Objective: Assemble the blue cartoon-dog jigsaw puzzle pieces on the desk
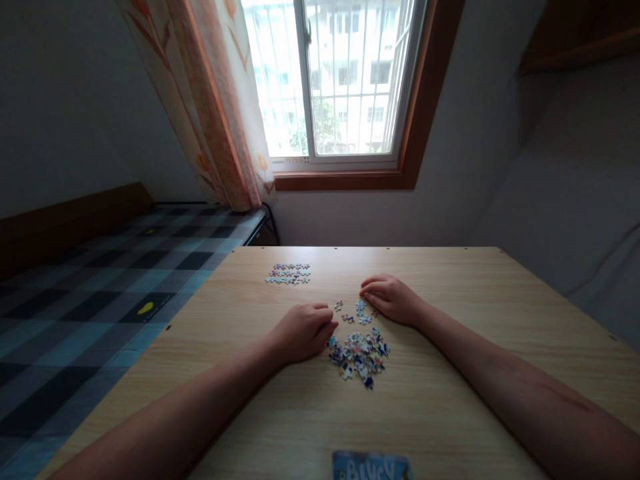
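A pile of small loose puzzle pieces lies on the wooden table in front of me. A few separate pieces lie between my hands. My left hand rests on the table left of the pile, fingers curled inward, fingertips near the loose pieces; what they hold, if anything, is hidden. My right hand lies knuckles up just right of the separate pieces, fingers bent and pressed together. Farther back on the left sits a partly assembled puzzle strip.
A blue puzzle box pokes in at the table's near edge. A bed with a checked blue cover stands to the left. Behind the table are a window and a curtain.
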### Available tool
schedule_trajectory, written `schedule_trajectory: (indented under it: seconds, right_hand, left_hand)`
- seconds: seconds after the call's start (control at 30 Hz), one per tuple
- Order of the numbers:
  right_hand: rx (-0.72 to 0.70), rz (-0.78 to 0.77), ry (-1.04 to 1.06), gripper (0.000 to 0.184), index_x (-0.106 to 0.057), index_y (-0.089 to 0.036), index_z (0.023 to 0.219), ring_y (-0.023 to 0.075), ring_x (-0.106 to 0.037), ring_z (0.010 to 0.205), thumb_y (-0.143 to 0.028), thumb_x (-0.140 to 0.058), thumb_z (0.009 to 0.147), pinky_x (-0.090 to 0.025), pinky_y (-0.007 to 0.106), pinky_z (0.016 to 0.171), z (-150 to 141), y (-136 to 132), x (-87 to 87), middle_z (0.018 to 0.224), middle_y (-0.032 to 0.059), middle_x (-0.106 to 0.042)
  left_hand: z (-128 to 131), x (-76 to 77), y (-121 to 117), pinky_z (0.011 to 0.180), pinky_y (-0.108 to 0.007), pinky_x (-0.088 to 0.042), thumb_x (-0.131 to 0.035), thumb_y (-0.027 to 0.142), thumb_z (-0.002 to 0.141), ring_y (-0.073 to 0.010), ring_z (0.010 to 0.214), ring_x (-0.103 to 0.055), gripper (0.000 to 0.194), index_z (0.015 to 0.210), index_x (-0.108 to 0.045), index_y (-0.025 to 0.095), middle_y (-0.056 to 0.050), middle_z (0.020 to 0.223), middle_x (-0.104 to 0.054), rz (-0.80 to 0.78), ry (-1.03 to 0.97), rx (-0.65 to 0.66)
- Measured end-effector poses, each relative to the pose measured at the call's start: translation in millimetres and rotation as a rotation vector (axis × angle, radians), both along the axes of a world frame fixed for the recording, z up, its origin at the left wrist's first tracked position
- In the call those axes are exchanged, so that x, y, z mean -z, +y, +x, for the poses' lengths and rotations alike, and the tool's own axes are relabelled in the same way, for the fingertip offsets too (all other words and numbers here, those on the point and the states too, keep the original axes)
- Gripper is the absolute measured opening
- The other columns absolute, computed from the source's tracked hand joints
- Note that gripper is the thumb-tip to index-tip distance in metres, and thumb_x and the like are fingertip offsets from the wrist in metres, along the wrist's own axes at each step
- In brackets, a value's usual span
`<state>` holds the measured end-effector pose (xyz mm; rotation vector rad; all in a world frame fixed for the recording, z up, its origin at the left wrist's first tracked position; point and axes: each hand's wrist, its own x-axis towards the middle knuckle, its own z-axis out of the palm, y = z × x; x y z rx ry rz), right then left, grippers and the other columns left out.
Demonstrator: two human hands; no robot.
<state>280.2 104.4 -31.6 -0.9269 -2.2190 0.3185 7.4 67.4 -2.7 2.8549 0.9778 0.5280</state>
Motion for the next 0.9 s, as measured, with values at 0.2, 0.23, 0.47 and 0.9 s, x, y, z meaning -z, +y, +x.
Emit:
schedule_trajectory:
  seconds: [0.2,0.23,0.47,0.9]
  right_hand:
    - [0.002,0.002,-0.002,0.018,-0.077,-0.022,0.093,0.0217,-0.068,0.095,-0.020,-0.059,0.092,-0.053,0.037,0.088,-0.1,0.5,0.3,0.102,0.0079,-0.075]
    - [0.002,0.003,-0.003,0.018,-0.077,-0.022,0.092,0.0216,-0.068,0.095,-0.020,-0.059,0.092,-0.053,0.037,0.088,-0.1,0.5,0.2,0.102,0.0079,-0.075]
    - [0.008,-0.004,-0.008,0.019,-0.077,-0.021,0.092,0.0218,-0.067,0.095,-0.019,-0.059,0.092,-0.053,0.037,0.088,0.3,0.8,1.3,0.102,0.0079,-0.075]
    - [0.008,0.003,-0.005,0.019,-0.077,-0.022,0.093,0.0220,-0.068,0.096,-0.017,-0.059,0.090,-0.053,0.038,0.089,-0.2,0.9,1.1,0.102,0.0079,-0.075]
  left_hand:
    - [-0.4,0.0,0.6,0.056,-0.027,-0.034,-0.048,0.028,0.095,-0.0132,0.057,-0.052,0.035,0.061,-0.050,0.019,-0.001,0.066,-0.058,0.017,0.031,0.009]
    - [-0.3,-0.2,0.6,0.056,-0.027,-0.034,-0.048,0.028,0.095,-0.0131,0.057,-0.052,0.035,0.061,-0.050,0.019,-0.001,0.065,-0.059,0.019,0.034,0.010]
    - [-0.4,1.3,1.3,0.056,-0.027,-0.033,-0.047,0.027,0.094,-0.0127,0.056,-0.051,0.033,0.062,-0.049,0.020,0.000,0.065,-0.059,0.020,0.041,0.019]
    - [0.3,-1.3,0.1,0.057,-0.027,-0.034,-0.046,0.028,0.096,-0.0133,0.059,-0.054,0.035,0.063,-0.051,0.019,-0.001,0.068,-0.060,-0.002,0.059,0.019]
